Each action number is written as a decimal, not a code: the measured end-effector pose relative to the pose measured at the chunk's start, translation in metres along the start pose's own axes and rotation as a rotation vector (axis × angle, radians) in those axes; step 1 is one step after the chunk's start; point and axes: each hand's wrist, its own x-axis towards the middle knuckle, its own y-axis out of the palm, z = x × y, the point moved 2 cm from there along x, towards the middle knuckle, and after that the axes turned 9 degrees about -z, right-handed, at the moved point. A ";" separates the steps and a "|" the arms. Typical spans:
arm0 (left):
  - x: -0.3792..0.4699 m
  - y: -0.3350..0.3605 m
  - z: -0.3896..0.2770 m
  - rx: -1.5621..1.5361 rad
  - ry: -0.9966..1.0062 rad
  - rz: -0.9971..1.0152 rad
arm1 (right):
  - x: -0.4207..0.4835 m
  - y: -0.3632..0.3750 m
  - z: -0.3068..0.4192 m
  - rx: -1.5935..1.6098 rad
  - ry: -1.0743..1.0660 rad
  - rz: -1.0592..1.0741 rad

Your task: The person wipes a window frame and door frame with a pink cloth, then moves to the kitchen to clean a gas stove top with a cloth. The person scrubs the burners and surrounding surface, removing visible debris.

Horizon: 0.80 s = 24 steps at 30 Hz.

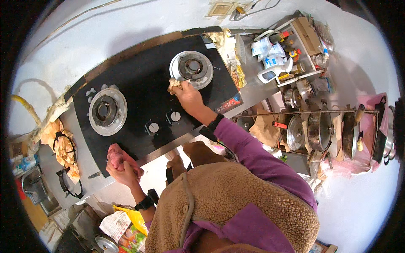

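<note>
A black two-burner gas cooktop (144,85) lies before me. My right hand (190,98) grips a crumpled cream-coloured wad (175,86), paper or cloth, at the near left rim of the right burner's metal drip pan (207,77). My left hand (122,173) holds a bunched pink cloth (119,155) at the cooktop's near left corner. White foam patches lie on and around the left burner's drip pan (121,121). Two control knobs, a left knob (153,127) and a right knob (175,116), sit between the burners near the front edge.
Black pan supports (70,186) and crumpled paper (65,151) rest on the steel counter at left. On the right stand a white spray bottle (269,75) and a crate of bottles (311,41). A rack holds pots (319,131) and lids (295,132) beyond my right arm.
</note>
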 end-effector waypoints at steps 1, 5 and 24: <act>-0.001 -0.001 0.001 -0.001 -0.024 -0.007 | -0.005 -0.005 -0.006 0.017 0.010 0.014; 0.000 0.000 0.004 0.007 0.029 0.002 | -0.033 -0.028 -0.048 -0.051 0.194 0.130; -0.004 0.011 0.012 0.248 -0.117 -0.050 | -0.014 -0.026 -0.124 0.019 0.189 0.016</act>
